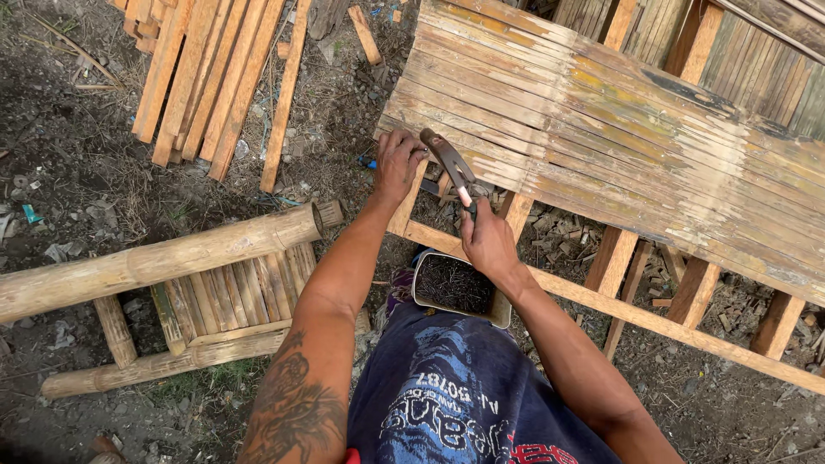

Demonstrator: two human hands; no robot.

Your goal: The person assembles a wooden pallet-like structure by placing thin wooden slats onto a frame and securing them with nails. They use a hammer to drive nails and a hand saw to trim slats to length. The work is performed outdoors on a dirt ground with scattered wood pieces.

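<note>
Nearest the lens, a dark blue printed garment (464, 395) covers the person's lap, and just beyond it sits a metal tin of small nails (454, 283). Past the tin, the right hand (488, 242) is wrapped tight around the lower handle of a claw hammer (450, 165), whose long axis runs diagonally up and away to the left, its head at the near corner of the slatted bamboo panel (601, 120). Stiff and head-heavy by the look of it, the hammer is best gripped low on the handle. Left of the hammer head, the left hand (397, 163) presses on the panel's corner, fingers curled.
</note>
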